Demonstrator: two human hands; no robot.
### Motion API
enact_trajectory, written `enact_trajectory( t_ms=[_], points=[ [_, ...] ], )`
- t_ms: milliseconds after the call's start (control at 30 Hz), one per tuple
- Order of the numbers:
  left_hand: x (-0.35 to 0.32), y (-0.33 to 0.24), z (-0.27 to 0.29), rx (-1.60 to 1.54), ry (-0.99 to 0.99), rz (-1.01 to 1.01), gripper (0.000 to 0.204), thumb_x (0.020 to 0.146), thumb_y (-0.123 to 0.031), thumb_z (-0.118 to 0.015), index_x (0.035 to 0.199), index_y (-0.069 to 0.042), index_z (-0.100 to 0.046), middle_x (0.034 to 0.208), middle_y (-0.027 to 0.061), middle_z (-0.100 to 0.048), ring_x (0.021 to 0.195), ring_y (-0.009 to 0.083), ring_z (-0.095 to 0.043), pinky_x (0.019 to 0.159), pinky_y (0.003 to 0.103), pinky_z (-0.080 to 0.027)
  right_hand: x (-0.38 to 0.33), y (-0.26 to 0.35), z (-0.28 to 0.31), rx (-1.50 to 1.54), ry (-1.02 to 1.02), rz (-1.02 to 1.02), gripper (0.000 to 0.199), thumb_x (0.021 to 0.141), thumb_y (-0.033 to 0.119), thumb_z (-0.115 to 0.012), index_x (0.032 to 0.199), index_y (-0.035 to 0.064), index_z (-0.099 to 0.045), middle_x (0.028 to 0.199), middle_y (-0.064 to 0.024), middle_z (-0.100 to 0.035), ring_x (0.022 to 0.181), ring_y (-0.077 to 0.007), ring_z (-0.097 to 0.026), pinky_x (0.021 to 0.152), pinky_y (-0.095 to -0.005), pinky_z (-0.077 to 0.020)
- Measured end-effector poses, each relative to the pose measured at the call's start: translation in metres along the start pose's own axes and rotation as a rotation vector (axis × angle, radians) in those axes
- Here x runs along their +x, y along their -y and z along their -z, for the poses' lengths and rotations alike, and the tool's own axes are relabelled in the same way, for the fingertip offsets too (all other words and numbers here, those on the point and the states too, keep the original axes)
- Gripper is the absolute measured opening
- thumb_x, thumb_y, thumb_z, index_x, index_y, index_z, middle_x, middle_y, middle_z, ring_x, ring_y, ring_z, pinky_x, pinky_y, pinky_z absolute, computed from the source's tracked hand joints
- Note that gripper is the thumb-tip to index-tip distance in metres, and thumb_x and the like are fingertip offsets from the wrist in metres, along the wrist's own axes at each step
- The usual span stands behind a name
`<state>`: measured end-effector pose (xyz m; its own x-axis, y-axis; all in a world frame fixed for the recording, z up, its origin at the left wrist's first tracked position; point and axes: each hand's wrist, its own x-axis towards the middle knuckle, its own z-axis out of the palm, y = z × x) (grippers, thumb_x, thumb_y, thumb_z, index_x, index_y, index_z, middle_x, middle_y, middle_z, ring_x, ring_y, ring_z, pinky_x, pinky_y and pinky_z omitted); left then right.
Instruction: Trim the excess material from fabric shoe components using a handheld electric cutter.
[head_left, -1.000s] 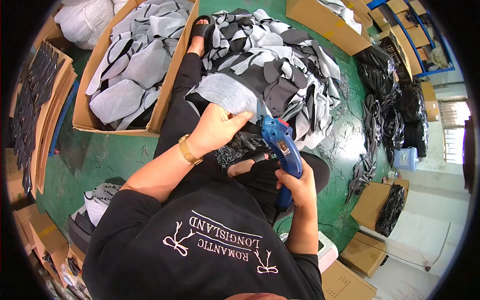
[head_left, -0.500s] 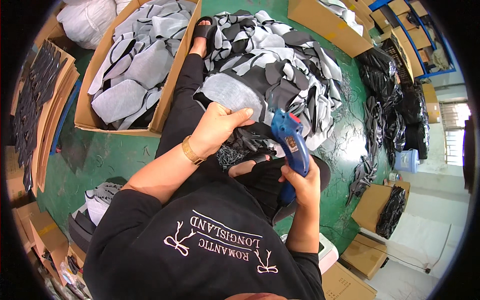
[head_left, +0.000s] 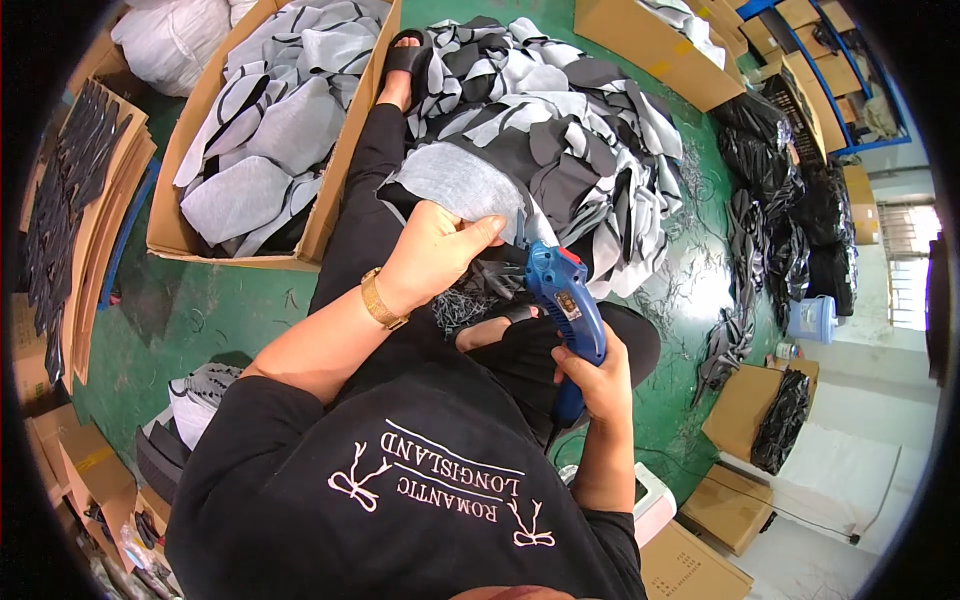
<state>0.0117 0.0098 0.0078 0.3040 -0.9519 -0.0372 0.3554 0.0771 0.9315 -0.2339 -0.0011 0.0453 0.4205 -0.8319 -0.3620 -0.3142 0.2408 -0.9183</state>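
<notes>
My left hand (head_left: 445, 250) is closed on a grey fabric piece (head_left: 458, 180), thumb on top, its dark underside showing at the left edge. My right hand (head_left: 598, 372) grips the handle of blue electric scissors (head_left: 568, 300) with a red switch on top. The blades point away from me and meet the right edge of the fabric piece, just beside my left thumb. Beyond my hands spreads a big heap of grey and black fabric pieces (head_left: 570, 140) on the floor. Thin dark trimmings (head_left: 465, 308) lie below the held piece, between my legs.
At the left stands a cardboard box (head_left: 312, 235) filled with similar pieces. Another cardboard box (head_left: 655, 60) is at the far right. Black plastic bags (head_left: 755, 150) line the right side. My sandalled foot (head_left: 405, 65) rests between the left box and the heap.
The electric scissors have moved left and slightly nearer, so their blades now reach the fabric edge. My left hand and the fabric piece have barely shifted.
</notes>
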Motion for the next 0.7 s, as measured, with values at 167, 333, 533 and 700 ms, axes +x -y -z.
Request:
enact_trajectory(
  t_ms=[167,333,533,700],
  points=[
    [0.002,0.014,0.013,0.254,0.038,-0.122,0.034,0.087,-0.016,-0.066,0.059,0.002,-0.057,0.055,-0.0058,-0.048,0.051,0.0025,-0.038,0.042,0.025,-0.03,0.0,0.004,-0.001,0.022,-0.001,0.007,0.03,0.072,0.001,-0.068,0.099,-0.0054,-0.057,0.075,-0.0056,-0.059,0.056,-0.0119,-0.057,0.052,-0.0248,-0.0458],
    [0.0,0.017,0.018,0.337,0.071,-0.157,0.04,0.086,-0.018,-0.066,0.054,0.0,-0.049,0.049,-0.0062,-0.037,0.049,0.0029,-0.029,0.041,0.028,-0.023,0.0,0.007,-0.001,0.008,-0.008,0.006,0.027,0.072,-0.001,-0.067,0.096,-0.0054,-0.057,0.073,-0.0066,-0.059,0.054,-0.0134,-0.057,0.05,-0.0251,-0.0456],
    [-0.001,0.011,0.019,0.436,0.185,-0.186,0.031,0.085,-0.015,-0.064,0.061,0.001,-0.053,0.05,-0.0036,-0.04,0.051,0.0035,-0.032,0.044,0.027,-0.028,0.005,0.011,-0.001,0.033,0.0,0.028,0.027,0.071,0.0,-0.066,0.096,-0.0051,-0.056,0.073,-0.0072,-0.059,0.054,-0.014,-0.057,0.049,-0.0257,-0.046],
    [-0.007,0.003,0.009,0.291,0.316,-0.056,0.014,0.087,-0.009,-0.061,0.079,0.002,-0.06,0.065,-0.0032,-0.054,0.059,0.0035,-0.044,0.052,0.025,-0.038,0.026,0.022,-0.005,0.133,-0.094,0.142,0.035,0.071,0.003,-0.071,0.102,-0.0041,-0.057,0.078,-0.0052,-0.06,0.058,-0.0111,-0.057,0.054,-0.0255,-0.0473]
  ],
)
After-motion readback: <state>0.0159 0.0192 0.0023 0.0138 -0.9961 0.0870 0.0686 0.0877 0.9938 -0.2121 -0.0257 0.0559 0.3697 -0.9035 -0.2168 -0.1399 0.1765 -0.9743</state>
